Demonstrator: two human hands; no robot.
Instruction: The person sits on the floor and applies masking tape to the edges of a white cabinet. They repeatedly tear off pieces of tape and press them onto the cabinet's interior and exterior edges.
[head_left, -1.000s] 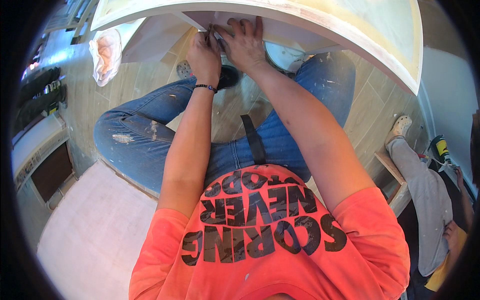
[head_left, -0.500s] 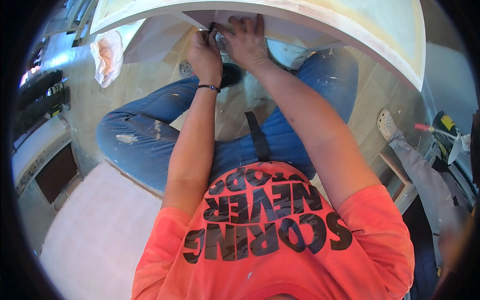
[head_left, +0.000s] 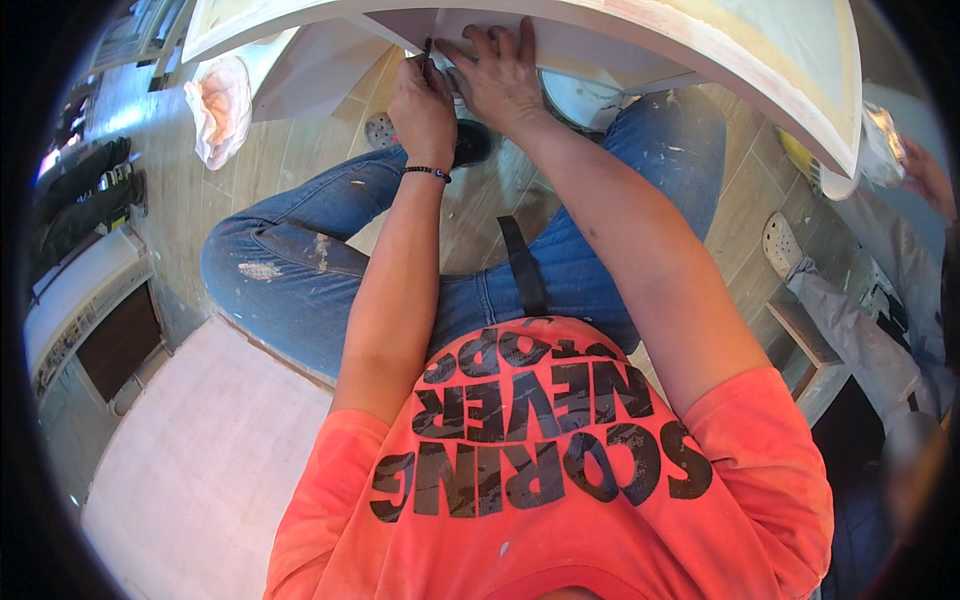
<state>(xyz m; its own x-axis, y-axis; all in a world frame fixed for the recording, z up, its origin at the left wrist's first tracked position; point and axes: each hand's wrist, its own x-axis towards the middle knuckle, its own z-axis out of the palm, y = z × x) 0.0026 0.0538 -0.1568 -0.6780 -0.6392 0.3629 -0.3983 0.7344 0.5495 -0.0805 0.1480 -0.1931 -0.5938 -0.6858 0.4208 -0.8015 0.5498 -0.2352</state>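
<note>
Overhead, white panel (head_left: 640, 45), crumpled cloth (head_left: 222, 105) left

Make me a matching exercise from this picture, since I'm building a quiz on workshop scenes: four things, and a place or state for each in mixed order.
Things:
1. left hand
2. right hand
3. crumpled cloth
4. black bracelet

Places or states:
A. lying on the floor at the left
B. spread flat against the pale panel
C. around the left wrist
D. pinching a small dark tool at the panel's edge

Pairs: 1-D, 2-B, 3-A, 4-C
</note>
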